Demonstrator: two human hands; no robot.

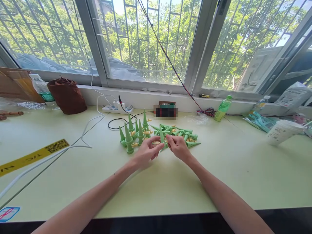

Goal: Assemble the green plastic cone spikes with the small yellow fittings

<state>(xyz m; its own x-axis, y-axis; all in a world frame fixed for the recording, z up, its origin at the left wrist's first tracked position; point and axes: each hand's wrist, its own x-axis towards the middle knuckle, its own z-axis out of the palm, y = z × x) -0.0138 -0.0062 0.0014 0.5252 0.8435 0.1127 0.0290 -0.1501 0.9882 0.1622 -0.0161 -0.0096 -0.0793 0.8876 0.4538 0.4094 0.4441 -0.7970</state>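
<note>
The left hand and the right hand are close to each other over the table. A green cone is between them, with its thin tip up. The left hand pinches the cone low down with its thumb and fingers. The right hand is curled up, with its thumb pressed to its finger, right by the cone's side. I cannot tell what it pinches, as the fingers hide it.

By the left hand, more green cones stand up in a bunch, with yellow taps on some. Behind the right hand, a pile of green cones lies flat, all mixed up, with yellow bits in it.

Past the cones there is a dark box, too blurry to read. A white power strip is to its left, by the wall. A brown bag sits far left. A green bottle and a tipped white cup are on the right.
</note>
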